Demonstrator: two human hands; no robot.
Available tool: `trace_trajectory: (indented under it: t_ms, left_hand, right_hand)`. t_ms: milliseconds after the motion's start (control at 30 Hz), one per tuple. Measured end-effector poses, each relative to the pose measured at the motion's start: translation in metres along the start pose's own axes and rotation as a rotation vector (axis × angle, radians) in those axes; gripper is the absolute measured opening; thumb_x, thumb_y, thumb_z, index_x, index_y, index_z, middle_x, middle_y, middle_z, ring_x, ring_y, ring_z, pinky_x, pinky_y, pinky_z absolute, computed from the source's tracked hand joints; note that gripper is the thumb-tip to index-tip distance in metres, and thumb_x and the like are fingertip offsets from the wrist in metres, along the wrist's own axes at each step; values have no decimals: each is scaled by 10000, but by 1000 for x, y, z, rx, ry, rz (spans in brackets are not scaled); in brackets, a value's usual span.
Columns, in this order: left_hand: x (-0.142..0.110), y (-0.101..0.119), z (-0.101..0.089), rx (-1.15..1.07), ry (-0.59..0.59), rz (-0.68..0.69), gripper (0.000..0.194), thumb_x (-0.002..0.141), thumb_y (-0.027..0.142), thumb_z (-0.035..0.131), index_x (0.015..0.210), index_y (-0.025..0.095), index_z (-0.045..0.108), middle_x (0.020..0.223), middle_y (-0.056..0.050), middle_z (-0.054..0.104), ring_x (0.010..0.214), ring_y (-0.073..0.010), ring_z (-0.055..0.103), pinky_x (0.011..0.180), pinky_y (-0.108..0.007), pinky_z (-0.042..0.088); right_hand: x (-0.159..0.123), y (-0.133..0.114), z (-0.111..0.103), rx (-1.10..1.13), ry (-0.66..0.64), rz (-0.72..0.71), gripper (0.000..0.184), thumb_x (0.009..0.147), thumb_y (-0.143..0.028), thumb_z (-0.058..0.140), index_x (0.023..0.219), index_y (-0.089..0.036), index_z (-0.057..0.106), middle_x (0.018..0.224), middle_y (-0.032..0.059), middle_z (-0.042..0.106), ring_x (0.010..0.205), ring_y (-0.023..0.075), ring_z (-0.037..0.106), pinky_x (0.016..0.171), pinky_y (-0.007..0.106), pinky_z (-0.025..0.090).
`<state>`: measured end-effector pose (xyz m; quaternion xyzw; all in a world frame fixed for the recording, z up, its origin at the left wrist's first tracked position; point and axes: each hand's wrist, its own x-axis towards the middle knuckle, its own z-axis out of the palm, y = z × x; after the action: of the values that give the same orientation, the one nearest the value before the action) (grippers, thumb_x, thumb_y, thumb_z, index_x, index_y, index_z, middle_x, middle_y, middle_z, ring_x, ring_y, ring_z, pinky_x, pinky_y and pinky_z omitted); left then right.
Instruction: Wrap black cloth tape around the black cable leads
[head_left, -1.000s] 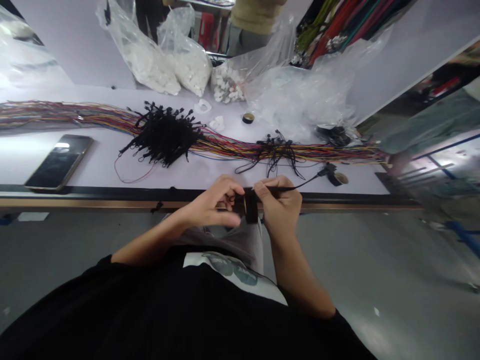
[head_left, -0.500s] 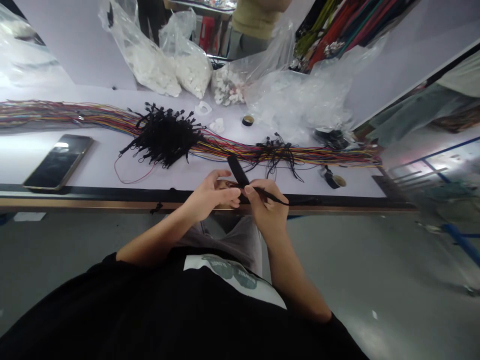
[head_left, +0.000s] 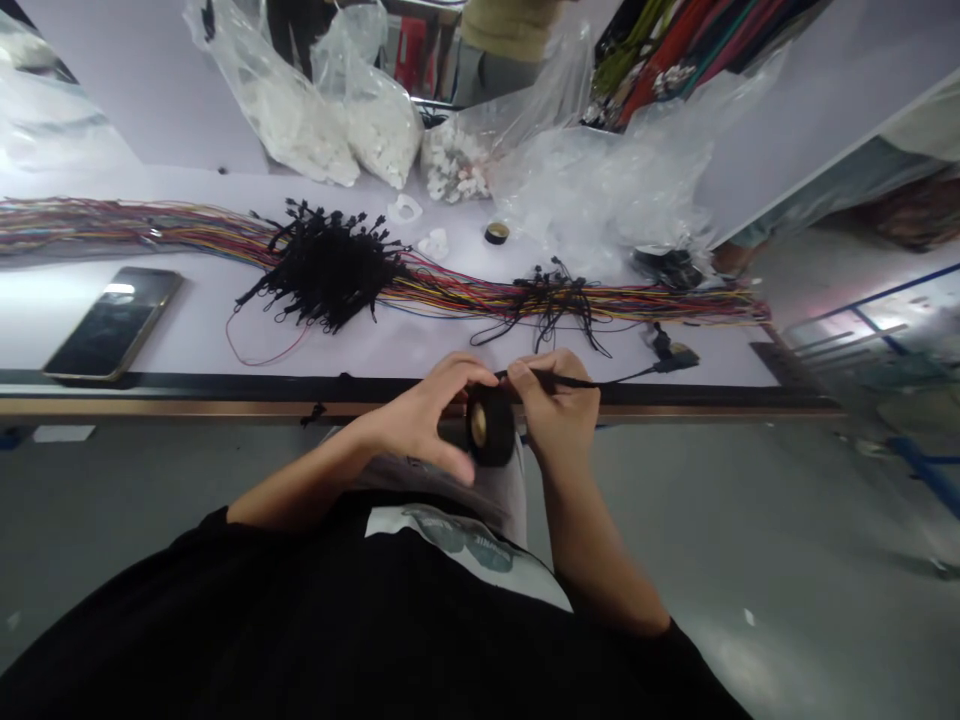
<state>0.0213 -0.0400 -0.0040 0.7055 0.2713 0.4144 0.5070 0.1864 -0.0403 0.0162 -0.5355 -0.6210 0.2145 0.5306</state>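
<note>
My right hand [head_left: 559, 405] pinches a thin black cable [head_left: 622, 377] between thumb and fingers, above the bench's front edge. From the cable's left part hangs a roll of black tape [head_left: 495, 428], its tan core facing left. My left hand [head_left: 427, 415] is spread around the left side of the roll, thumb below and index finger up by the cable. Its other fingers are partly hidden. Right of my hands, the cable ends in a black connector [head_left: 671, 364] resting on the bench.
A bundle of coloured wires [head_left: 465, 296] runs along the bench, with a heap of black connector leads [head_left: 330, 265] on it. A phone [head_left: 112, 325] lies left. Behind stand plastic bags of white parts [head_left: 386, 135], near a small tape roll [head_left: 496, 233]. Another person [head_left: 510, 45] stands beyond.
The tape roll swung up above the cable half a second ago and now hangs below it. My left thumb has moved down and away from the fingers. The right hand keeps its pinch.
</note>
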Motion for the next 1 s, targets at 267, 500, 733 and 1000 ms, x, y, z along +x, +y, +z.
trace_trajectory:
  t_ms: [267,500,733,1000]
  left_hand:
    - [19,-6,2,218,229,-42,83,724,211,596,793,169,575,756,11,565,692,-100,503,643,-219,427]
    - [17,5,-1,52,320,-222,46,701,153,544,745,155,560,683,26,574,629,-83,530,606,-204,431]
    - [15,11,-1,-169,205,-366,172,653,165,618,806,146,544,642,44,564,553,-65,536,553,-192,437]
    - [15,8,4,379,321,-127,75,756,157,555,703,163,608,704,-2,644,697,-112,583,691,-239,452]
  right_hand:
    - [-10,6,7,72,110,-228,125,767,-218,632,665,-219,559,685,-31,619,666,126,594,654,293,465]
    - [-15,-1,7,-97,135,-202,143,807,-285,599,684,-221,563,612,-42,580,593,115,556,584,259,438]
    - [-15,-7,4,-144,77,-105,181,790,-294,598,641,-213,535,568,-58,550,536,93,511,529,226,410]
    - [-13,2,9,143,-182,145,147,776,-354,622,822,-225,570,667,-47,586,566,110,577,530,251,468]
